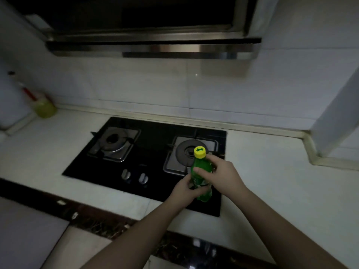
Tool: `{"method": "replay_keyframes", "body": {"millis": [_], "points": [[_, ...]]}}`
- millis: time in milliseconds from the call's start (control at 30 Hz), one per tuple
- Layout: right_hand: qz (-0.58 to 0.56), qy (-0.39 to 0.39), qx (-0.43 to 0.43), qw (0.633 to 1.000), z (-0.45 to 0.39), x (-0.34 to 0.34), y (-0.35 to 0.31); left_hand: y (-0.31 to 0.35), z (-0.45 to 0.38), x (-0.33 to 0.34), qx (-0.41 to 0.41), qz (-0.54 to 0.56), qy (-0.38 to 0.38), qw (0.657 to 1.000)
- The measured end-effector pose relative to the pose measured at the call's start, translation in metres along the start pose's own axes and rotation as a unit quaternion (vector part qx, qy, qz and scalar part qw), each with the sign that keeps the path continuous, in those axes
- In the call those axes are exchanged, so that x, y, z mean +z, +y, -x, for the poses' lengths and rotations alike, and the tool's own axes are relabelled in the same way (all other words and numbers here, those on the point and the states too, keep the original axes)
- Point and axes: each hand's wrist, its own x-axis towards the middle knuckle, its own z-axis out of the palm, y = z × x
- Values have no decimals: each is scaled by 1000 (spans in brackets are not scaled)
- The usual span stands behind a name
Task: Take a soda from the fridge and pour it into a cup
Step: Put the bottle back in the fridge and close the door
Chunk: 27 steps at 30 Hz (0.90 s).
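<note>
Green plastic soda bottle (202,171) — yellow cap (199,152) on, upright, lower right of centre; left hand (185,189) and right hand (223,176) both clasp it.

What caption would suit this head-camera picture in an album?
Both hands, left and right, grip a capped green soda bottle above a black two-burner hob.

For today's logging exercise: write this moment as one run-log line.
stage: bottle in hand | left hand: bottle lower body | right hand: upper body | cap: on | cup: unseen

We count one green soda bottle (201,177) and two burners (114,141). We see two knobs (126,174) and two hands (223,174).
</note>
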Motion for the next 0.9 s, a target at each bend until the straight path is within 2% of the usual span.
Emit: {"method": "replay_keyframes", "body": {"millis": [233, 533, 900], "points": [[4, -92, -77, 993, 7, 73, -61, -17, 63, -77, 2, 10, 109, 994], [2, -182, -140, 973, 51, 176, -146, -47, 179, -164, 14, 57, 205, 977], [7, -266, -233, 935, 141, 292, -252, -85, 341, -249, 3, 70, 351, 934]]}}
